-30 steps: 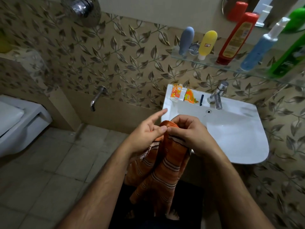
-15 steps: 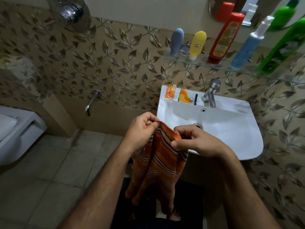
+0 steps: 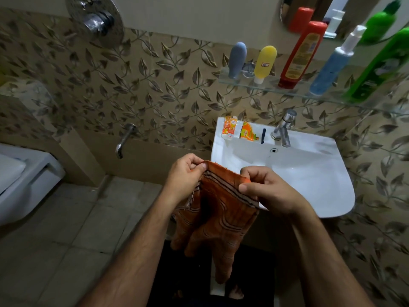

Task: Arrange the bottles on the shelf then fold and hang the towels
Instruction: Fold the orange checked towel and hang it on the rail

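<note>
An orange striped towel (image 3: 221, 213) hangs in front of me, held by its top edge. My left hand (image 3: 184, 176) pinches the left corner and my right hand (image 3: 265, 191) pinches the right corner, stretching the edge between them. On the glass shelf (image 3: 272, 86) stand a grey-blue bottle (image 3: 236, 59), a yellow bottle (image 3: 264, 63), a red bottle (image 3: 301, 56), a blue pump bottle (image 3: 332, 67) and a green bottle (image 3: 380, 67).
A white washbasin (image 3: 321, 173) with a chrome tap (image 3: 284, 129) is right behind the towel; small tubes and packets (image 3: 239, 131) lie on its back rim. A wall spout (image 3: 124, 140) and a white toilet (image 3: 24, 178) are at left. Tiled floor lies below.
My hands have drawn apart along the towel's top edge, spreading the bunched cloth wider. The view has shifted slightly left and down.
</note>
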The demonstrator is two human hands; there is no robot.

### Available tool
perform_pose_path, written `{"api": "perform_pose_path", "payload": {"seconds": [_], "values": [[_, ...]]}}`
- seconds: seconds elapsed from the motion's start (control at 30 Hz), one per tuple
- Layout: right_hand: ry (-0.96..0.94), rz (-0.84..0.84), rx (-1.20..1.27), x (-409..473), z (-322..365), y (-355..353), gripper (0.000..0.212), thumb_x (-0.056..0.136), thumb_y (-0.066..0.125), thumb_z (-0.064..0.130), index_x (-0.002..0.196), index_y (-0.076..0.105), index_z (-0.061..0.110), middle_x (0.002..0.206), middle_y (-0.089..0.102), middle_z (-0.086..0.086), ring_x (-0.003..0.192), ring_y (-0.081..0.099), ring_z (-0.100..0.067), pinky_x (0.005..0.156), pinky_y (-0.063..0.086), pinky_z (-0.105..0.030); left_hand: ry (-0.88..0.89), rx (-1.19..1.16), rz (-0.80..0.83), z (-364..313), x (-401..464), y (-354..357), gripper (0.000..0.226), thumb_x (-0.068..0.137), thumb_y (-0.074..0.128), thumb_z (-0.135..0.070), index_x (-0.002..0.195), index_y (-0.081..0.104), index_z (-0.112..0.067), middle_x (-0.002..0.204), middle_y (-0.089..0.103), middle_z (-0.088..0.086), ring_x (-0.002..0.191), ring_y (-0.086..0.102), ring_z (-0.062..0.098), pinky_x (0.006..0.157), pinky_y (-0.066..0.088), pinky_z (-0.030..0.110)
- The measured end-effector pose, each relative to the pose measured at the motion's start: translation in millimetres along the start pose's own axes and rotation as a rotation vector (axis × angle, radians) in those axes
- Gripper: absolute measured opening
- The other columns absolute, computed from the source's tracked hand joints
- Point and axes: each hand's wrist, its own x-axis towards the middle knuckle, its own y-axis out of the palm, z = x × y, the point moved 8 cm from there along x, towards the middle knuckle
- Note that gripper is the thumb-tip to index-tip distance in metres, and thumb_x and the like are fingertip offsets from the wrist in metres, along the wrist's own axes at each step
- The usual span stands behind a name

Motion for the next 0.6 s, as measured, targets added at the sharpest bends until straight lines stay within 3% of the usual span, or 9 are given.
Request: {"api": "perform_pose_path", "payload": {"seconds": [0.07, 0.13, 0.23, 0.3, 0.37, 0.43, 0.53, 0.6], "values": [[-0.005, -0.139, -0.051, 5.5, -0.5, -6.5, 0.024, 0.082, 0.067, 0.017, 0.061, 0.056, 0.018, 0.060, 0.057, -0.004, 0.054, 0.055, -0.015, 0.053, 0.044, -0.023, -0.016, -0.063, 0.042, 4.6, 0.5, 2.1, 0.004, 0.092, 0.062, -0.018, 0.094, 0.065, -0.019, 0.072, 0.073, 0.001, 0.069, 0.069, 0.012, 0.074, 0.057, 0.034], [-0.007, -0.291, -0.192, 10.2, -3.6, -17.9, 0.026, 0.084, 0.071, 0.027, 0.063, 0.057, 0.020, 0.062, 0.058, -0.007, 0.057, 0.056, -0.021, 0.054, 0.043, -0.030, -0.021, -0.153, 0.131, 4.4, -2.4, 7.3, 0.020, 0.093, 0.061, -0.018, 0.113, 0.061, -0.024, 0.078, 0.075, 0.004, 0.077, 0.073, 0.019, 0.081, 0.057, 0.043], [-0.006, -0.295, -0.402, 15.9, -4.1, -17.0, 0.018, 0.092, 0.067, 0.026, 0.076, 0.064, 0.018, 0.070, 0.068, -0.007, 0.066, 0.064, -0.016, 0.061, 0.050, -0.034, -0.006, -0.347, 0.278, -4.5, -11.2, 19.3, 0.039, 0.096, 0.056, -0.009, 0.131, 0.052, -0.027, 0.083, 0.074, 0.011, 0.080, 0.072, 0.020, 0.077, 0.057, 0.037], [-0.031, -0.290, -0.420, 16.9, -1.1, -10.7, 0.015, 0.093, 0.066, 0.021, 0.081, 0.065, 0.012, 0.071, 0.068, -0.006, 0.064, 0.061, -0.011, 0.061, 0.047, -0.026, -0.006, -0.413, 0.392, -11.1, -15.5, 30.3, 0.043, 0.097, 0.052, -0.005, 0.137, 0.050, -0.023, 0.092, 0.071, 0.021, 0.087, 0.070, 0.022, 0.082, 0.056, 0.034], [-0.065, -0.288, -0.409, 16.8, 4.0, -4.1, 0.014, 0.093, 0.066, 0.017, 0.085, 0.066, 0.006, 0.070, 0.067, -0.007, 0.063, 0.059, -0.007, 0.058, 0.045, -0.019, 0.008, -0.367, 0.474, -16.1, -18.7, 38.8, 0.036, 0.098, 0.051, -0.006, 0.131, 0.056, -0.019, 0.102, 0.071, 0.021, 0.097, 0.069, 0.021, 0.087, 0.054, 0.031], [-0.062, -0.265, -0.371, 15.5, 4.9, -1.0, 0.015, 0.092, 0.067, 0.016, 0.087, 0.065, 0.002, 0.070, 0.065, -0.006, 0.063, 0.058, -0.005, 0.057, 0.044, -0.016, 0.022, -0.314, 0.494, -17.6, -18.8, 42.3, 0.020, 0.097, 0.054, -0.009, 0.113, 0.064, -0.012, 0.093, 0.072, 0.009, 0.090, 0.069, 0.014, 0.080, 0.053, 0.025], [0.005, -0.188, -0.348, 14.3, -0.8, -1.7, 0.017, 0.091, 0.069, 0.018, 0.082, 0.062, 0.005, 0.072, 0.063, -0.009, 0.066, 0.058, -0.013, 0.061, 0.046, -0.024, 0.052, -0.221, 0.460, -17.8, -15.8, 40.9, 0.009, 0.095, 0.058, -0.011, 0.092, 0.066, -0.013, 0.071, 0.063, -0.003, 0.071, 0.058, 0.007, 0.068, 0.047, 0.022], [0.069, -0.092, -0.315, 12.9, -8.4, 1.1, 0.024, 0.091, 0.068, 0.023, 0.081, 0.058, 0.004, 0.069, 0.057, -0.012, 0.063, 0.054, -0.020, 0.058, 0.042, -0.029, 0.120, -0.056, 0.331, -17.9, -8.2, 32.0, 0.013, 0.094, 0.058, -0.014, 0.086, 0.067, -0.020, 0.067, 0.063, -0.007, 0.066, 0.057, 0.005, 0.066, 0.049, 0.026]]}}
